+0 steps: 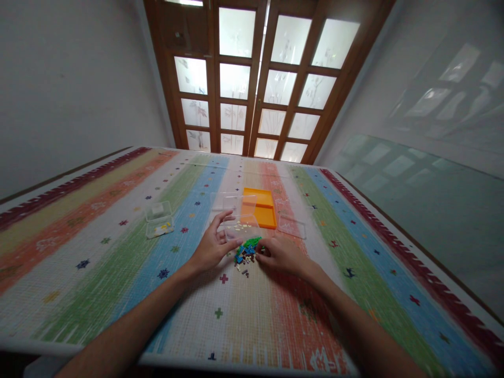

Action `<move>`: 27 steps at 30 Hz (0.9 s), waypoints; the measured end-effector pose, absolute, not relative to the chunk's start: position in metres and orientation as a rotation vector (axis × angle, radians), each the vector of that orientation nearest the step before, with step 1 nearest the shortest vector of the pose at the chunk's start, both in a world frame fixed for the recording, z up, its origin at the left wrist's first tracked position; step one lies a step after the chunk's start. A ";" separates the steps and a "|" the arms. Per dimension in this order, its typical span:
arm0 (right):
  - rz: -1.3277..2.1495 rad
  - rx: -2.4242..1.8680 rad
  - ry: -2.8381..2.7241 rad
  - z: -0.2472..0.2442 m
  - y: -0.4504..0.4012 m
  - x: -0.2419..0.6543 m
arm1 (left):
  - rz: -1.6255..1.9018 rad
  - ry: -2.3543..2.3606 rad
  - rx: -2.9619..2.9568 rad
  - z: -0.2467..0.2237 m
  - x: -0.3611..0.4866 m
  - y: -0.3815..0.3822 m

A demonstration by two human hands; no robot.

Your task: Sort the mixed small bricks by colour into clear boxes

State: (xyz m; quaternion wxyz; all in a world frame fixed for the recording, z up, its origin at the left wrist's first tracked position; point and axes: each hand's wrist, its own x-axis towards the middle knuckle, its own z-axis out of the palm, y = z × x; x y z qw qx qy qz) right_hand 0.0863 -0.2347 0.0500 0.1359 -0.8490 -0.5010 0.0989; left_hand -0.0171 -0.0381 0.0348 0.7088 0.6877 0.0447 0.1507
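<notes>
A heap of small green, blue, dark and cream pieces lies on the striped tablecloth. At its left edge is my left hand, fingers apart, beside a clear box with pale pieces in it. My right hand touches the heap's right side, thumb and fingers pinched together; what they hold, if anything, is too small to make out.
Behind the hands lies an orange tray. A clear lid is right of it. Farther left sits an open clear box with yellow and white pieces. The striped tablecloth covers the table; wooden glazed doors stand beyond.
</notes>
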 end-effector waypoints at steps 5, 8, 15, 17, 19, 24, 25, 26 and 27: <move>0.276 -2.457 -1.464 0.050 -0.237 0.089 | 0.338 0.102 1.531 0.034 -0.017 -0.038; 0.252 -2.486 -1.461 0.055 -0.239 0.091 | 0.340 0.103 1.530 0.033 -0.016 -0.038; 0.266 -2.566 -1.453 0.063 -0.238 0.091 | 0.333 0.097 1.521 0.035 -0.016 -0.038; 0.305 -2.551 -1.453 0.062 -0.237 0.090 | 0.335 0.092 1.519 0.036 -0.016 -0.038; 0.330 -2.532 -1.461 0.061 -0.237 0.089 | 0.338 0.091 1.523 0.036 -0.016 -0.038; 0.305 -2.527 -1.506 0.059 -0.237 0.088 | 0.334 0.089 1.516 0.034 -0.015 -0.038; 0.303 -2.534 -1.502 0.059 -0.237 0.088 | 0.335 0.089 1.513 0.034 -0.015 -0.038; 0.303 -2.540 -1.497 0.059 -0.237 0.088 | 0.338 0.090 1.511 0.034 -0.015 -0.038; 0.303 -2.544 -1.491 0.059 -0.237 0.087 | 0.337 0.091 1.511 0.034 -0.016 -0.038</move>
